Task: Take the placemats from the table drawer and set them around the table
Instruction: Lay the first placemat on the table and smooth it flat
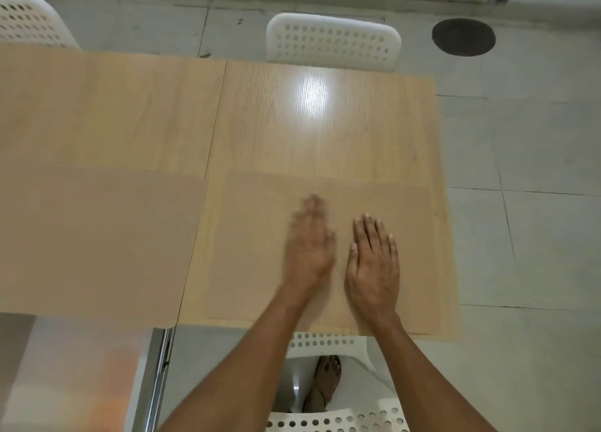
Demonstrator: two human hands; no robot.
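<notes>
Both hands flat on a near-side mat, smoothing it into place.

The table (292, 113) carries two mats on its near edge: a tan mat (97, 236) at the left section, and a paler, wood-toned mat (253, 253) just beside it, under the hands. Right hand (372, 266) lies palm down on this mat, fingers straight and close together. Left hand (309, 246) also rests on it, fingers extended, but it is motion-blurred, so spread cannot be judged. Step in hand, by my reading: settling the second mat square to the edge. The far side, by the white chair (333, 41), has no mat; the next move likely calls for fetching another from the drawer, which I cannot make out here. No brands, labels or writing are readable anywhere.
</notes>
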